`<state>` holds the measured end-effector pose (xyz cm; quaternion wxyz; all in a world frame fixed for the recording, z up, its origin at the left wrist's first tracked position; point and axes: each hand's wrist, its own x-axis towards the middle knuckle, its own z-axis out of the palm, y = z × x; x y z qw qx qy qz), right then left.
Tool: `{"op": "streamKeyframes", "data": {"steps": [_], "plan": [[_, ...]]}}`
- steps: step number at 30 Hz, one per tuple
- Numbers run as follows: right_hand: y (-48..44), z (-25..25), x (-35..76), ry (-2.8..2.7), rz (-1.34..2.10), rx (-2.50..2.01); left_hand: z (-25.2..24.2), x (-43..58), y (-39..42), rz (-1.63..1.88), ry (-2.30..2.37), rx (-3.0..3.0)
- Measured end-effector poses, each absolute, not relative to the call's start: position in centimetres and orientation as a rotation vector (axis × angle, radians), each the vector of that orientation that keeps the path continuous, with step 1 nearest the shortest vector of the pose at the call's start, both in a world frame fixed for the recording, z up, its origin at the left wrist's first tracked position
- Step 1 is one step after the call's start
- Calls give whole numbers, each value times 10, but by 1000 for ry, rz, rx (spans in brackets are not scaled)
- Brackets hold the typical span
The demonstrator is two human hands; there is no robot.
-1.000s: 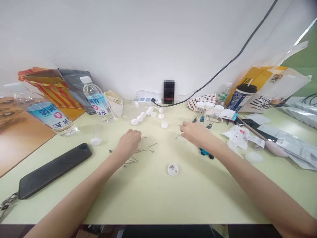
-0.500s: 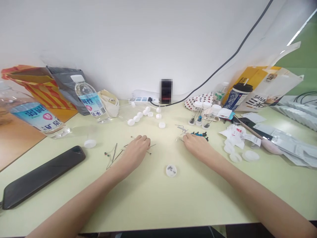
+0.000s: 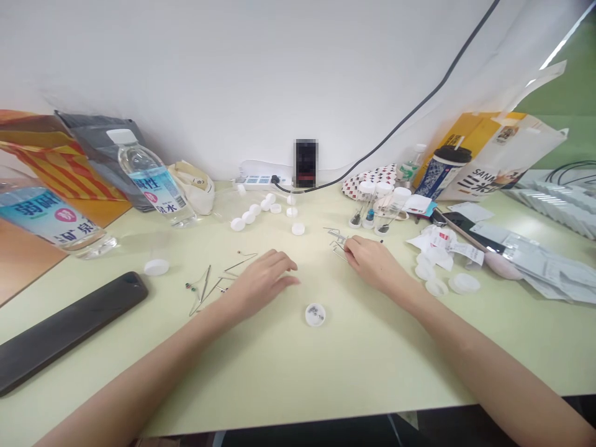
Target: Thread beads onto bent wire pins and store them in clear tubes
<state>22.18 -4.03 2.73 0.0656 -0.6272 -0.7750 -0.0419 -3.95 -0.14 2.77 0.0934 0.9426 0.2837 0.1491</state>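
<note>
My left hand (image 3: 266,278) is over the left-middle of the table, thumb and fingers apart and nothing visible between them. Beside it and partly under it lie several thin metal rods (image 3: 205,284), some with small coloured ends. To the right, my right hand (image 3: 370,261) is closed in a pinch at a small group of thin bent metal rods (image 3: 334,233). One bent rod (image 3: 339,246) reaches its fingertips, which are partly hidden. Between my hands and nearer me stands a small round white container (image 3: 315,315) with tiny metal pieces inside.
White-capped clear tubes (image 3: 251,214) lie toward the back; others (image 3: 367,208) stand upright behind my right hand. A black elongated case (image 3: 74,329) and water bottles (image 3: 153,186) are on the left. Wrappers (image 3: 435,245), white lids (image 3: 464,284) and a cup (image 3: 442,174) occupy the right.
My left hand has opened, its fingers and thumb spreading toward the right. My right hand remains at the bent rods, now covering the dark and blue pieces behind it. The view has shifted slightly.
</note>
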Motion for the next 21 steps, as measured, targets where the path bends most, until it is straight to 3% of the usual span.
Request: {"op": "streamKeyframes", "data": {"steps": [6,9,16,21], "plan": [[-38,20,221,-2201,204,-1694,29,-28,-23,285,451,2657],[-37,16,221,-2112,360,-1602,23,-24,-25,255,439,2662],[-41,13,211,-2186,339,-1517,19,-24,-22,278,530,2680],[-53,20,201,-2341,614,-1418,18,-23,-19,304,620,2683]]}}
